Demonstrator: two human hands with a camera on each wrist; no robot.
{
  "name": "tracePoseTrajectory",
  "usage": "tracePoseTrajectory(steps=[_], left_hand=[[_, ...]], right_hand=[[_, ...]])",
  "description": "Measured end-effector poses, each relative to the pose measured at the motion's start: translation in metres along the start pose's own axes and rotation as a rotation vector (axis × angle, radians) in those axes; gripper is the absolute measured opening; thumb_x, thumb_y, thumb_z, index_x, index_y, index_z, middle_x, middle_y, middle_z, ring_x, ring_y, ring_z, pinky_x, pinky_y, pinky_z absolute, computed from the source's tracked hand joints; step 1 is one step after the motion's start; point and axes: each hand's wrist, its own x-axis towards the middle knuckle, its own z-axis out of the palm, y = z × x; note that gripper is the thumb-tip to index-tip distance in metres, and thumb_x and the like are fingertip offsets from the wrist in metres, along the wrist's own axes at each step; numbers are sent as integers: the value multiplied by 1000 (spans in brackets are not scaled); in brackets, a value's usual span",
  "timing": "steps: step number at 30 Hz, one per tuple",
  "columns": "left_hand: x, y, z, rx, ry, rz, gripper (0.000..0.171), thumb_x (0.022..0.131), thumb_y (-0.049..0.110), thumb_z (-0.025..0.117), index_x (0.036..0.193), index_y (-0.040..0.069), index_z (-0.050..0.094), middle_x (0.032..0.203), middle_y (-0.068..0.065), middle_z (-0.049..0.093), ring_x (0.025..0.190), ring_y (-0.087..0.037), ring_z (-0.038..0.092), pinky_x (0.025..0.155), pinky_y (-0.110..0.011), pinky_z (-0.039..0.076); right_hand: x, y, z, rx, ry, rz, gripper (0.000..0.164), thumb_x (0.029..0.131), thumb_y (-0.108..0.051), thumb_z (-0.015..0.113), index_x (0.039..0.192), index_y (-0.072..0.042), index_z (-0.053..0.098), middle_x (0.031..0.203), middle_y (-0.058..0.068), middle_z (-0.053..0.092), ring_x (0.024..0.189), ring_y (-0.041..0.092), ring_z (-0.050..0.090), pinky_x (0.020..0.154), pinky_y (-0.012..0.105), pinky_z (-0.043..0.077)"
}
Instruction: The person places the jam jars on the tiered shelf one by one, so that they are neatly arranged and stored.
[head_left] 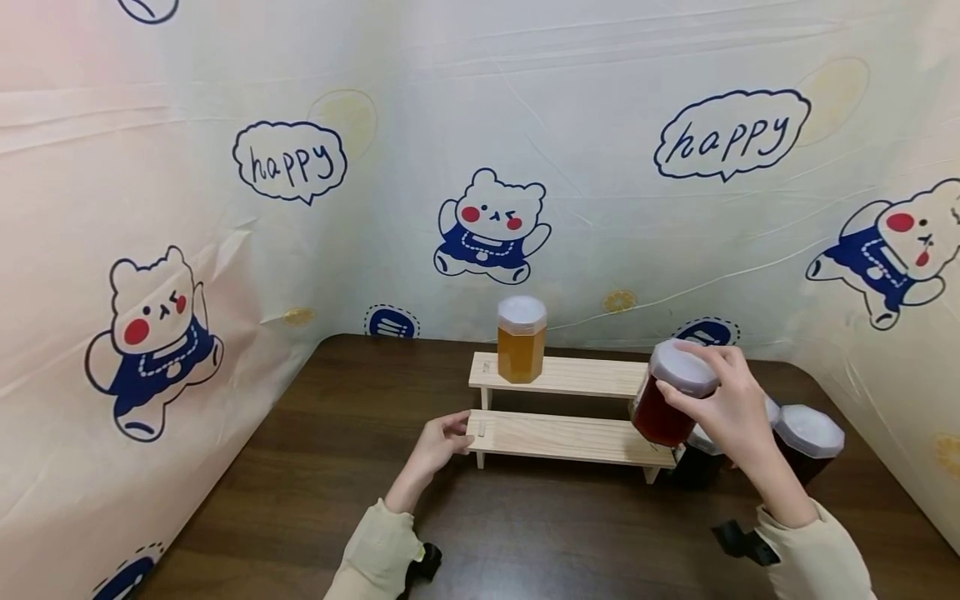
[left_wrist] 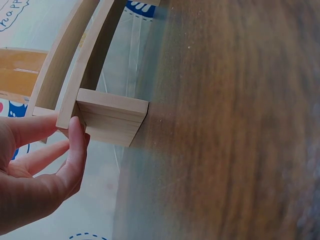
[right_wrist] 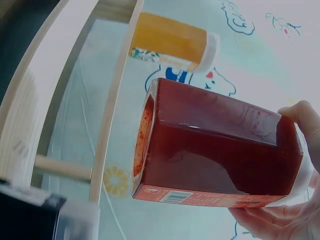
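My right hand (head_left: 729,408) grips a jar of dark red contents (head_left: 662,417) by its white lid. The jar is tilted, held above the right end of a two-step wooden rack (head_left: 570,437). In the right wrist view, the red jar (right_wrist: 220,145) shows a barcode label along its side. My left hand (head_left: 435,450) pinches the left end of the rack's lower step; the left wrist view shows its fingertips (left_wrist: 76,135) against the wood. On the upper step, toward the left, stands a jar of amber contents (head_left: 521,346) with a white lid.
Dark jars with white lids, one of them a dark jar (head_left: 808,437) at the far right, stand on the brown table (head_left: 360,417) beside the rack. A patterned curtain (head_left: 600,225) hangs behind the table and along both sides.
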Motion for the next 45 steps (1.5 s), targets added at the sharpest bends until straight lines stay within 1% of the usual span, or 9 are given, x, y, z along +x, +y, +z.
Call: tracePoseTrajectory(steps=[3, 9, 13, 20, 24, 32, 39, 45], left_hand=[[0, 0, -1, -4, 0, 1, 43, 75, -11, 58, 117, -15, 48, 86, -20, 54, 58, -10, 52, 56, -29, 54], [0, 0, 0, -8, 9, -5, 43, 75, -12, 57, 117, -15, 48, 86, -19, 55, 58, -10, 52, 56, -27, 53], [1, -1, 0, -5, 11, 6, 43, 75, -11, 57, 116, -15, 49, 85, -18, 54, 58, -10, 52, 56, -28, 53], [1, -2, 1, -4, 10, 3, 43, 75, -11, 58, 117, -14, 49, 86, -17, 54, 58, -9, 52, 56, -27, 54], [1, -2, 0, -4, 4, 4, 43, 75, -11, 58, 117, -15, 48, 86, -18, 53, 59, -9, 52, 56, -28, 54], [1, -1, 0, -3, -4, 0, 43, 76, -10, 58, 118, -15, 48, 88, -19, 54, 59, -10, 52, 57, -28, 54], [0, 1, 1, -5, -4, -2, 44, 76, -10, 58, 118, -15, 47, 88, -20, 54, 59, -10, 52, 58, -29, 54], [0, 0, 1, -10, -5, 4, 44, 76, -10, 58, 118, -16, 46, 88, -20, 54, 59, -10, 52, 58, -30, 54]], right_hand=[[3, -3, 8, 22, -1, -8, 49, 66, -10, 75, 112, -5, 59, 100, 17, 45, 84, 30, 48, 60, 42, 48], [11, -7, 23, 65, -24, -18, 47, 69, -13, 74, 113, -7, 58, 101, 16, 45, 85, 31, 48, 63, 48, 48], [18, -9, 31, 69, -40, -29, 47, 70, -17, 73, 113, -8, 58, 101, 16, 45, 84, 32, 49, 63, 48, 48], [29, -12, 45, 84, -49, -59, 49, 69, -17, 74, 114, -8, 58, 101, 16, 44, 84, 31, 50, 62, 47, 50], [35, -14, 52, 89, -55, -48, 48, 69, -19, 74, 114, -9, 58, 101, 16, 45, 85, 31, 50, 62, 46, 50], [46, -19, 64, 110, -83, -30, 48, 71, -20, 73, 114, -9, 57, 103, 17, 44, 87, 34, 51, 64, 49, 51], [55, -21, 73, 98, -100, -23, 48, 71, -24, 73, 115, -10, 57, 103, 16, 44, 87, 32, 51, 66, 47, 51], [62, -22, 82, 114, -117, -6, 48, 72, -26, 72, 114, -10, 57, 105, 16, 45, 88, 32, 50, 68, 47, 50]])
